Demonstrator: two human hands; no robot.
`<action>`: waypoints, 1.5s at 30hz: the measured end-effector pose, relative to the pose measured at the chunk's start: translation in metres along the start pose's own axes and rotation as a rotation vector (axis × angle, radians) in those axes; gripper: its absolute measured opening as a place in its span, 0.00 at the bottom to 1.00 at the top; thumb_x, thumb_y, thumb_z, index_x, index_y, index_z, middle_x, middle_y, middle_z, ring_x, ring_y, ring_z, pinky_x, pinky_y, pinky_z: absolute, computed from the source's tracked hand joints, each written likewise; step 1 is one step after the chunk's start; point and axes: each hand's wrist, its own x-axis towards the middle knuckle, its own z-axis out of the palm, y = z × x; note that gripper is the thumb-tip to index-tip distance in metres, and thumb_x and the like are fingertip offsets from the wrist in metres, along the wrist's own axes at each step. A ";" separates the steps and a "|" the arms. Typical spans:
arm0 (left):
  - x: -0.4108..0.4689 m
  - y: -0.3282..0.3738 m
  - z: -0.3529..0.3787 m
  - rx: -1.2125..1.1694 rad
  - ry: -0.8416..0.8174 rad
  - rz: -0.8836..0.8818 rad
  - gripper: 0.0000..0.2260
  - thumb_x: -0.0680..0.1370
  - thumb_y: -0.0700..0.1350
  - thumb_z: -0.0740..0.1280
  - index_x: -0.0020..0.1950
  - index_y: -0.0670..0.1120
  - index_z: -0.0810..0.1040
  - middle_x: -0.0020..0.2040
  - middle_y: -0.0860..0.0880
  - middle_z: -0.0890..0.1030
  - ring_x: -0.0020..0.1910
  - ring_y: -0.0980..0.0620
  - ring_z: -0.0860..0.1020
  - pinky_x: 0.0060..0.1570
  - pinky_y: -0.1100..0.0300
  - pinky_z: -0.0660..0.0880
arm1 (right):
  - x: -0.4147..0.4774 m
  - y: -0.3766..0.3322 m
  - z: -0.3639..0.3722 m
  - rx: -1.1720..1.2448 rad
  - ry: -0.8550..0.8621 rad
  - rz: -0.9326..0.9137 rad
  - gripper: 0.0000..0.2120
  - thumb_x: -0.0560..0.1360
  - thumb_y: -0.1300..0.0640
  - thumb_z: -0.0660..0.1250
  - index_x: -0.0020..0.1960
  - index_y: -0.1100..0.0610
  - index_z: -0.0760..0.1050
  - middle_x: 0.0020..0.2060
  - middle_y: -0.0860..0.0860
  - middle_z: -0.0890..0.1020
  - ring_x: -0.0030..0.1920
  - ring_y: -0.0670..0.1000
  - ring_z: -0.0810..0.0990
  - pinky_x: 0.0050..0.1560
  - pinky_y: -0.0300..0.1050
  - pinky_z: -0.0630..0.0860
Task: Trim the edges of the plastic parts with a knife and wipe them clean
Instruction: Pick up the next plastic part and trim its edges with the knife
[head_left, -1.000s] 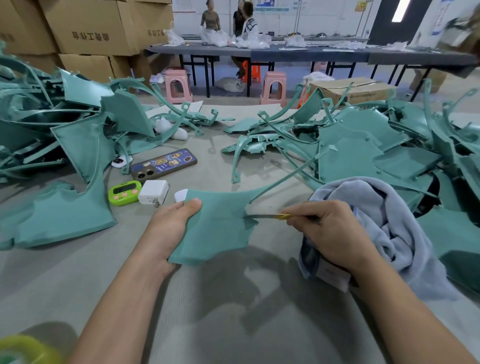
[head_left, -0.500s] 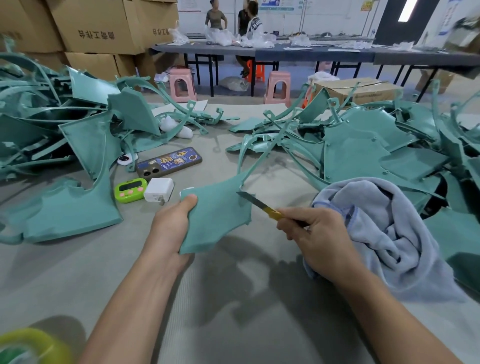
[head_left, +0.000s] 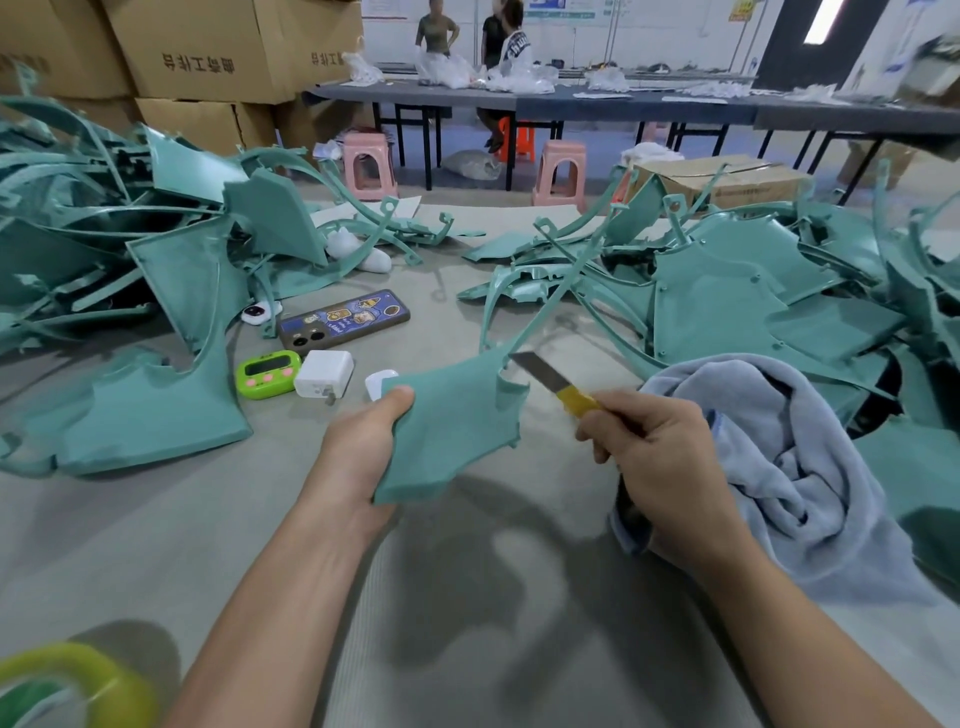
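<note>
My left hand (head_left: 358, 457) grips a teal plastic part (head_left: 452, 426) by its left edge, thumb on top, and holds it tilted above the grey table (head_left: 467, 623). A long thin arm of the part runs up and to the right. My right hand (head_left: 654, 457) grips a yellow-handled knife (head_left: 550, 379). Its blade tip sits at the part's upper right corner. A light blue cloth (head_left: 779, 467) lies bunched under and behind my right hand.
Heaps of teal plastic parts lie at the left (head_left: 130, 270) and right (head_left: 753, 291). A phone (head_left: 343, 319), a green timer (head_left: 267, 374) and a white charger (head_left: 324, 374) lie ahead of my left hand. A yellow tape roll (head_left: 67, 686) is at the bottom left.
The knife has moved from lying flat along the part's right edge to pointing up-left at its upper right corner. My left hand has tilted the part more upright.
</note>
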 end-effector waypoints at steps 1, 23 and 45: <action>0.000 0.000 0.000 0.005 -0.005 -0.004 0.08 0.80 0.45 0.69 0.52 0.41 0.82 0.34 0.44 0.85 0.25 0.47 0.82 0.20 0.59 0.73 | -0.002 -0.002 0.000 0.026 -0.065 -0.011 0.10 0.76 0.58 0.71 0.39 0.47 0.84 0.27 0.47 0.79 0.30 0.44 0.74 0.34 0.36 0.70; 0.009 -0.005 0.001 -0.060 0.029 -0.052 0.09 0.81 0.48 0.67 0.53 0.43 0.82 0.35 0.45 0.85 0.25 0.48 0.81 0.20 0.61 0.73 | -0.028 -0.020 0.030 -0.009 -0.351 -0.147 0.08 0.78 0.57 0.68 0.43 0.46 0.82 0.31 0.47 0.78 0.32 0.46 0.72 0.33 0.43 0.71; 0.013 -0.006 0.004 -0.119 0.032 -0.107 0.08 0.83 0.47 0.65 0.44 0.47 0.74 0.21 0.50 0.73 0.13 0.54 0.67 0.18 0.71 0.60 | -0.018 -0.020 0.030 0.171 -0.058 -0.070 0.14 0.79 0.64 0.70 0.38 0.49 0.82 0.25 0.45 0.74 0.26 0.43 0.65 0.28 0.38 0.63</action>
